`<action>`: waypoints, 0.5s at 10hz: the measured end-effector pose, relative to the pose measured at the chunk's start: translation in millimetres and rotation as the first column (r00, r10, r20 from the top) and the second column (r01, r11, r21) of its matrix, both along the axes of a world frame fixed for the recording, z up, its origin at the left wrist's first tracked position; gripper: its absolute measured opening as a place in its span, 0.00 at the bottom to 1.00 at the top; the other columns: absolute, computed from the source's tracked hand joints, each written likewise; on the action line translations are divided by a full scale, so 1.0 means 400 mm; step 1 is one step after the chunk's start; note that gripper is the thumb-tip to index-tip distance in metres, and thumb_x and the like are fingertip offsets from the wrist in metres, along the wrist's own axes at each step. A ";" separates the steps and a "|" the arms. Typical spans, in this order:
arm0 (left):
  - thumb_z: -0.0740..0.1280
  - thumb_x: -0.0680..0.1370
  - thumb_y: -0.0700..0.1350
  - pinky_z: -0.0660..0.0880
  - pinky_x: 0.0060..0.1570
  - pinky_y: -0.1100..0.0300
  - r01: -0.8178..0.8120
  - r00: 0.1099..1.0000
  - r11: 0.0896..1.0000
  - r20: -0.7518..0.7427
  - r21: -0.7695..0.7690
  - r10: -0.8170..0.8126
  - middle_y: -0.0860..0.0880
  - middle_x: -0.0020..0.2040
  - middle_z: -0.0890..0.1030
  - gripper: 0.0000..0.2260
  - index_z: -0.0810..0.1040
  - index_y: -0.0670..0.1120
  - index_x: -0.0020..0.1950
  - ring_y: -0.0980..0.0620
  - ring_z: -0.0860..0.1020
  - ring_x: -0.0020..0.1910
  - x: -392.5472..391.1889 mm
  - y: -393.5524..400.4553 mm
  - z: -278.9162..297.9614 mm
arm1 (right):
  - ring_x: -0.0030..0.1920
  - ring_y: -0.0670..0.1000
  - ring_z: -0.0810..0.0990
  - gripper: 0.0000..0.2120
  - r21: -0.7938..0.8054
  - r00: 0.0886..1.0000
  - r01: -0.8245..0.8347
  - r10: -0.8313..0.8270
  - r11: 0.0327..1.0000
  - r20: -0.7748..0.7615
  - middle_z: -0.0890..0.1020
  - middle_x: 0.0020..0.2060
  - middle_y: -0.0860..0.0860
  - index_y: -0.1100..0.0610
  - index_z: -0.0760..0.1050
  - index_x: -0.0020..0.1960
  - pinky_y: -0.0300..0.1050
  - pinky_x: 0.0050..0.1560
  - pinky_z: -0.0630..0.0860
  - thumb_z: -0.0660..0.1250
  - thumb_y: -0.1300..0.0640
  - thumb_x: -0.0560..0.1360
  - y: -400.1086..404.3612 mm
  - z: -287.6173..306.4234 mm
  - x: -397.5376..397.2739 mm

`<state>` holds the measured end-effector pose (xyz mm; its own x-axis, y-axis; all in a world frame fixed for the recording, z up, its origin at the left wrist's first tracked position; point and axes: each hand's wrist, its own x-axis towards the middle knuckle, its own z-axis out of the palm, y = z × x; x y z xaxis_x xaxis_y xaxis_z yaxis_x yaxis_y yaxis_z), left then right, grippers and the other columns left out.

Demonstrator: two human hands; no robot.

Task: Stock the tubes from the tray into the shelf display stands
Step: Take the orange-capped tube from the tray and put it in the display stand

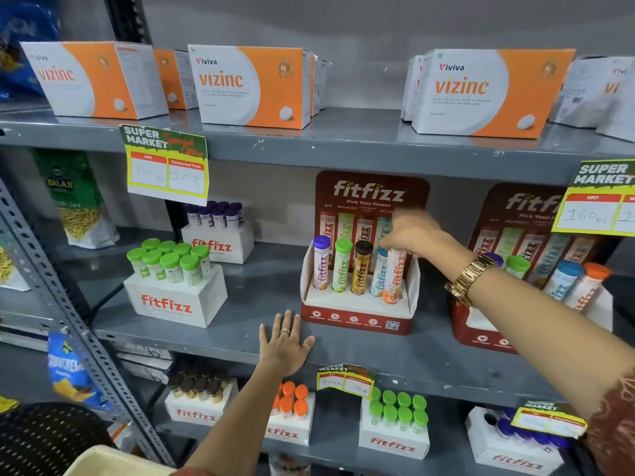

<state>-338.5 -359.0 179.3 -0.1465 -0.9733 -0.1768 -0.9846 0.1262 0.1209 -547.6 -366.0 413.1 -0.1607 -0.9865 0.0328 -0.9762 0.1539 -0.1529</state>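
The right hand [410, 231] pinches the top of the orange tube [395, 276], rightmost in the red display stand [357, 321]. The left hand [287, 345] lies spread flat at the shelf's [206, 341] near edge, bare shelf to its left.

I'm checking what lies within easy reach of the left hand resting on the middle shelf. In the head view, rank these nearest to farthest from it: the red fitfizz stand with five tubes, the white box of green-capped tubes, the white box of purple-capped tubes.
From the left hand:
1. Red fitfizz stand, just right of it.
2. White box of green-capped tubes, to its left.
3. White box of purple-capped tubes, back left, deeper on the shelf.
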 end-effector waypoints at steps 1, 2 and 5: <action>0.43 0.79 0.61 0.38 0.71 0.41 0.000 1.000 1.000 0.001 0.002 0.000 0.47 0.77 0.42 0.28 0.41 0.48 0.75 0.45 0.40 0.75 -0.001 -0.002 -0.001 | 0.41 0.49 0.75 0.13 0.013 0.999 0.044 -0.044 0.999 0.030 0.76 0.43 0.52 0.59 0.76 0.54 0.38 0.30 0.70 0.68 0.52 0.74 -0.008 -0.010 -0.017; 0.43 0.79 0.61 0.37 0.71 0.41 -0.001 1.000 1.000 0.003 0.005 0.001 0.47 0.77 0.42 0.29 0.41 0.48 0.75 0.45 0.40 0.75 -0.002 -0.002 0.001 | 0.44 0.50 0.74 0.15 0.037 0.994 0.082 -0.084 0.996 0.065 0.77 0.47 0.54 0.60 0.75 0.58 0.39 0.35 0.71 0.66 0.51 0.77 -0.023 -0.029 -0.038; 0.43 0.79 0.61 0.38 0.70 0.40 -0.001 1.000 1.000 0.007 0.003 0.001 0.47 0.77 0.42 0.29 0.41 0.48 0.75 0.45 0.40 0.75 -0.002 -0.001 0.000 | 0.43 0.50 0.73 0.15 -0.044 0.988 0.060 -0.053 0.997 0.142 0.76 0.47 0.55 0.60 0.74 0.59 0.36 0.26 0.62 0.67 0.54 0.76 -0.043 -0.063 -0.064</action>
